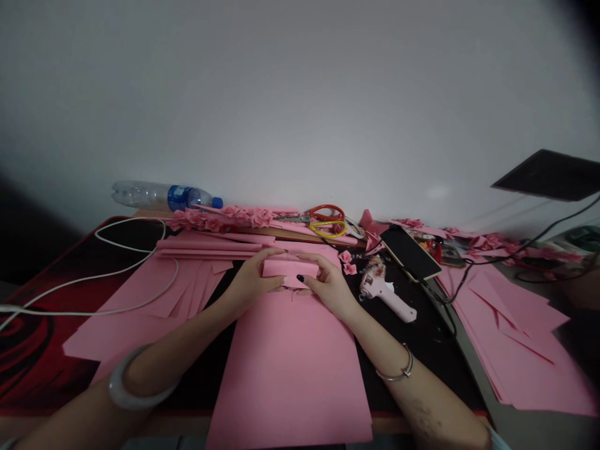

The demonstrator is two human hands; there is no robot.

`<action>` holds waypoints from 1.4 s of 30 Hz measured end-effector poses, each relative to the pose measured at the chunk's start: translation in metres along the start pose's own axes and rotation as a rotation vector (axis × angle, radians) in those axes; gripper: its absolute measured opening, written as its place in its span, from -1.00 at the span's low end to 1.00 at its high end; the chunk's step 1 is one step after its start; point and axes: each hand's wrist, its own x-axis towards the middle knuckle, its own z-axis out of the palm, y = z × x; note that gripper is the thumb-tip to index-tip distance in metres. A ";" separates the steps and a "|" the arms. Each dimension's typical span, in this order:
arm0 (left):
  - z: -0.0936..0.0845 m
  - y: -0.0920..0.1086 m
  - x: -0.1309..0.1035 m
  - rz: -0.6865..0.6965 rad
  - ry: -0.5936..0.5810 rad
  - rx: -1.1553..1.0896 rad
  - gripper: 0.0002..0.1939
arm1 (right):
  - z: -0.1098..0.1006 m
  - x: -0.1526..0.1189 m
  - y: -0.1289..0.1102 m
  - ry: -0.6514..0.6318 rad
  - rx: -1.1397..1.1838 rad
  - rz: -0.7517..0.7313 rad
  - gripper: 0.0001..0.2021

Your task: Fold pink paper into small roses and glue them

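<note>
A small folded piece of pink paper (289, 269) is held between both hands above the mat's middle. My left hand (257, 275) grips its left end, thumb below and fingers above. At its right end my right hand (328, 281) pinches it the same way, with a dark thumbnail showing. Under the hands a large pink sheet (290, 375) reaches down past the table's front edge. Just right of my right hand lie small pink paper flowers (349, 269) and a light pink glue gun (391, 299).
Pink sheets lie left (126, 294) and right (525, 337). A bottle (154, 195), scissors with red and yellow handles (328, 229) and paper flowers line the back. A phone (411, 252) lies near black cables; a white cable (94, 310) crosses the left.
</note>
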 end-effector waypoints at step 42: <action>-0.002 0.000 0.001 -0.048 -0.023 -0.026 -0.52 | -0.005 0.003 0.001 0.086 -0.166 -0.050 -0.76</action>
